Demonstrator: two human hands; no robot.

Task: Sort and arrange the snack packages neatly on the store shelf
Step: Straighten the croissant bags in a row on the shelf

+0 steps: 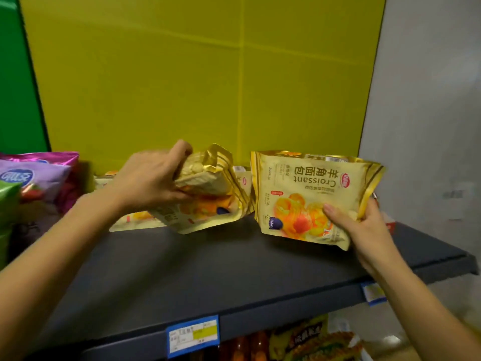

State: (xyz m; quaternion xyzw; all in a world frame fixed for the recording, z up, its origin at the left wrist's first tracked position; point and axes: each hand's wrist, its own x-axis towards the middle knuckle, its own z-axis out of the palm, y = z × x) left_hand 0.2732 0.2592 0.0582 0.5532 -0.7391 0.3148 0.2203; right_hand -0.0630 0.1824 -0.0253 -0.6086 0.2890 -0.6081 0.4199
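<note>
Croissant package [309,194], printed face upside down, is pinched at its lower corner by the right hand [364,230], above the dark shelf [208,261]. To its left, the left hand [153,181] clasps a second croissant bag [205,194]; purple snack bags [39,175] lie beyond.

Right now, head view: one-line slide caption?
Each hand, left and right, holds a yellow croissant bag over the dark shelf.
</note>
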